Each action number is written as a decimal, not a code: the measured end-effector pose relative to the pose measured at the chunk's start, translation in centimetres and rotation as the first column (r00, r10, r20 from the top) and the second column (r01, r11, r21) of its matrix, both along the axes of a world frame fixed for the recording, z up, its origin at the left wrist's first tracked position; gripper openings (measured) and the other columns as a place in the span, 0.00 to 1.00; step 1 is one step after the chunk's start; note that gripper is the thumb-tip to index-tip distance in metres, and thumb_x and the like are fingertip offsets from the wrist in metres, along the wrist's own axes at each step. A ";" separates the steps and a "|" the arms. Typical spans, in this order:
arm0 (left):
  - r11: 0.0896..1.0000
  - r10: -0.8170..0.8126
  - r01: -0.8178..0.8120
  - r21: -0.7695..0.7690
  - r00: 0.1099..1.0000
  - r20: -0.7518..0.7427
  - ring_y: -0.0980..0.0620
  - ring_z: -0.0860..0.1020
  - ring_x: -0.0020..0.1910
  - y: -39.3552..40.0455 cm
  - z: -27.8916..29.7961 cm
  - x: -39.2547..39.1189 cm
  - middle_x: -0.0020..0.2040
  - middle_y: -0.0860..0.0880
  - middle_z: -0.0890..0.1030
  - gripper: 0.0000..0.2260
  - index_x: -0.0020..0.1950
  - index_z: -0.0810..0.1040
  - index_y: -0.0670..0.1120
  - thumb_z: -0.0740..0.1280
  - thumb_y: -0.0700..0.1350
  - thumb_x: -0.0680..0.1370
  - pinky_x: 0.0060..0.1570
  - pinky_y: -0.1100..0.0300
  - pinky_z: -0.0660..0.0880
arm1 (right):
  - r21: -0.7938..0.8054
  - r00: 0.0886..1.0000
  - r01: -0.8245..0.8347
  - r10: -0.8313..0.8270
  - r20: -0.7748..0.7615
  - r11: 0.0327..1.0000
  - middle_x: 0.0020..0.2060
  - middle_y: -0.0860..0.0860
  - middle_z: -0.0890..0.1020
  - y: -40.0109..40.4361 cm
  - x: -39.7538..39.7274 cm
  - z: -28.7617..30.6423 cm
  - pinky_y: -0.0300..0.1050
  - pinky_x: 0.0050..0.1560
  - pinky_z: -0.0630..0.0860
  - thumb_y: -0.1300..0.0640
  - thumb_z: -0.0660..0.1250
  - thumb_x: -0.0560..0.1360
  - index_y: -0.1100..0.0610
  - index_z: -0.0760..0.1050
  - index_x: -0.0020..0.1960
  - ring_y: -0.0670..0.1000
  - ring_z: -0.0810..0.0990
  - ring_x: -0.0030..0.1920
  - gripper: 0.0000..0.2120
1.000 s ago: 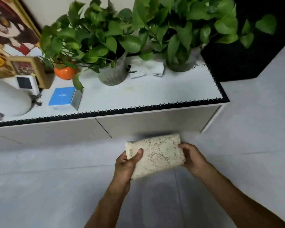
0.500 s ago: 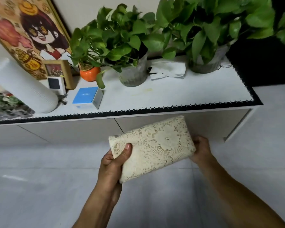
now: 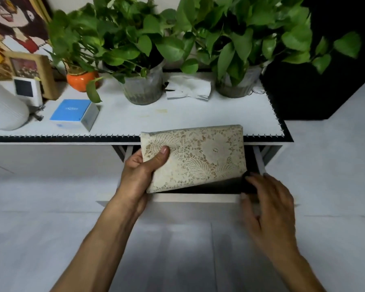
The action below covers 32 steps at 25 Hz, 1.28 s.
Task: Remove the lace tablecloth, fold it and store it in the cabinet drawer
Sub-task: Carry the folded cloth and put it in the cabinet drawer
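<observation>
The cream lace tablecloth [image 3: 198, 157], folded into a thick rectangle, hangs over the pulled-out cabinet drawer [image 3: 196, 198]. My left hand [image 3: 143, 171] grips its left end, thumb on top. My right hand [image 3: 268, 205] is off the cloth and rests on the right end of the drawer's white front panel, fingers curled over its top edge. The drawer's inside is dark and mostly hidden by the cloth.
The white cabinet top [image 3: 135, 119] carries two glass-potted green plants [image 3: 143, 87], an orange pot [image 3: 80, 81], a blue box [image 3: 74, 112], crumpled white paper [image 3: 188, 89], a photo frame [image 3: 32, 70] and a white cylinder [image 3: 4, 110]. A dark block [image 3: 316, 91] stands at the right.
The right hand let go of the cloth and pulled the drawer out. The left hand alone now holds the cloth, raised over the drawer. The view has moved closer to the cabinet.
</observation>
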<state>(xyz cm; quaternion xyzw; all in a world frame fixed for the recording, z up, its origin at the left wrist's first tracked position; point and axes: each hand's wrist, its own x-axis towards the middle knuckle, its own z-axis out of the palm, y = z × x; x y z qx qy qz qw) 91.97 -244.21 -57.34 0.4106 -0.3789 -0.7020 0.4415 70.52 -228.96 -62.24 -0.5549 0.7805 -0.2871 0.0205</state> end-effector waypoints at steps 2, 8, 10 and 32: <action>0.999 -0.034 0.034 0.008 0.999 0.016 0.45 0.85 0.51 0.0 -0.2 0.0 0.51 0.43 0.86 0.09 0.49 0.86 0.48 0.74 0.44 0.70 0.44 0.55 0.82 | 0.248 0.997 0.056 -0.039 -0.072 0.967 0.41 0.53 0.85 -0.8 -0.1 1.2 0.48 0.56 0.71 0.47 0.51 0.81 0.54 0.78 0.56 0.53 0.81 0.44 0.20; 0.984 -0.073 0.058 0.166 0.994 0.084 0.43 0.85 0.50 -0.8 -1.6 1.4 0.53 0.41 0.86 0.16 0.54 0.84 0.44 0.76 0.48 0.68 0.43 0.53 0.83 | 0.344 0.725 -0.051 -0.202 0.659 0.937 0.49 0.36 0.80 -1.2 -2.3 2.8 0.43 0.48 0.78 0.28 0.66 0.66 0.38 0.66 0.65 0.43 0.79 0.49 0.31; 0.963 -0.147 0.117 0.242 0.983 0.107 0.45 0.85 0.49 -0.9 -2.2 1.4 0.53 0.42 0.86 0.16 0.54 0.84 0.44 0.74 0.51 0.70 0.40 0.55 0.83 | 0.312 0.367 -0.166 -0.235 0.900 0.935 0.53 0.41 0.83 -3.8 -2.5 2.1 0.50 0.54 0.80 0.36 0.74 0.64 0.42 0.69 0.66 0.46 0.82 0.54 0.34; 0.949 0.254 -0.109 -0.296 0.821 0.512 0.64 0.80 0.44 -0.9 -3.2 1.1 0.46 0.56 0.83 0.12 0.50 0.82 0.51 0.66 0.34 0.77 0.48 0.68 0.76 | 0.370 0.656 -0.732 0.738 0.157 0.572 0.61 0.36 0.65 -3.0 4.1 2.8 0.44 0.62 0.64 0.35 0.68 0.64 0.35 0.61 0.65 0.41 0.65 0.62 0.32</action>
